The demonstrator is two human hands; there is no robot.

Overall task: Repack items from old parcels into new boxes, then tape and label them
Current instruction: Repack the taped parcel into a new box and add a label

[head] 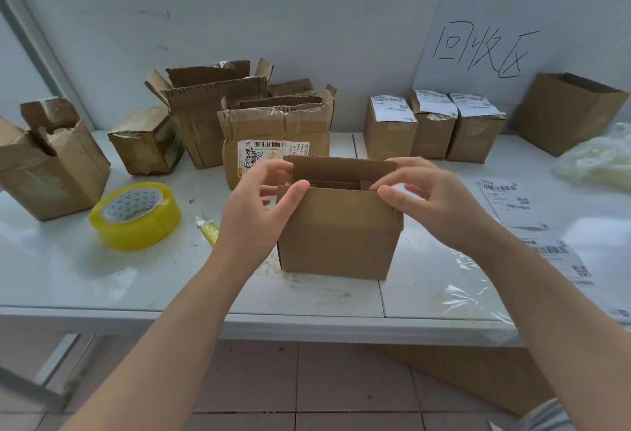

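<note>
A small plain cardboard box (338, 236) stands upright on the white table (170, 294) in front of me, its top flaps half raised. My left hand (259, 201) holds the box's top left corner, thumb on the near flap and fingers against the far flap. At the top right corner my right hand (433, 201) holds it the same way. What lies inside the box is hidden. A roll of yellow packing tape (135, 215) lies flat to the left. Two shipping labels (508, 201) (560, 259) lie on the table to the right.
Several torn-open old parcels (269, 133) (51, 164) crowd the back left. Three sealed, labelled boxes (433, 126) stand at the back right beside a larger open box (563, 113) and a plastic bag (601, 160). A yellow tape scrap (208, 229) lies near my left wrist.
</note>
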